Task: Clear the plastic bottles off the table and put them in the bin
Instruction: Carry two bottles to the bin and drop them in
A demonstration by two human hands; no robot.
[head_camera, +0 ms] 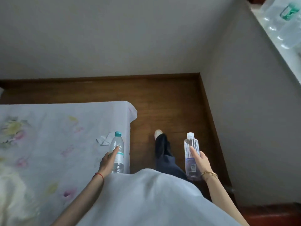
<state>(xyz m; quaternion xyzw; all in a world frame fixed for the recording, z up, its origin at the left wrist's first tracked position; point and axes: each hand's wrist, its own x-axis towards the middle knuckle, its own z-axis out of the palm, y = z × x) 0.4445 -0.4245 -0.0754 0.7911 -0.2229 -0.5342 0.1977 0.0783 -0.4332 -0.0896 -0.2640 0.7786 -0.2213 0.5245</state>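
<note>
My left hand [108,162] is wrapped around a clear plastic bottle with a teal cap [118,144], held upright over the right edge of the table [48,136], which has a floral cloth on it. My right hand [202,162] grips a second clear bottle with a white cap and a barcode label [191,147], held upright over the wooden floor to the right of my leg. No bin is in view.
A crumpled white paper scrap [104,140] lies on the cloth near the teal-capped bottle. Brown wooden floor [171,103] runs between the table and the grey walls. A white ledge at the top right holds clear plastic items [283,25]. My foot [158,133] is forward.
</note>
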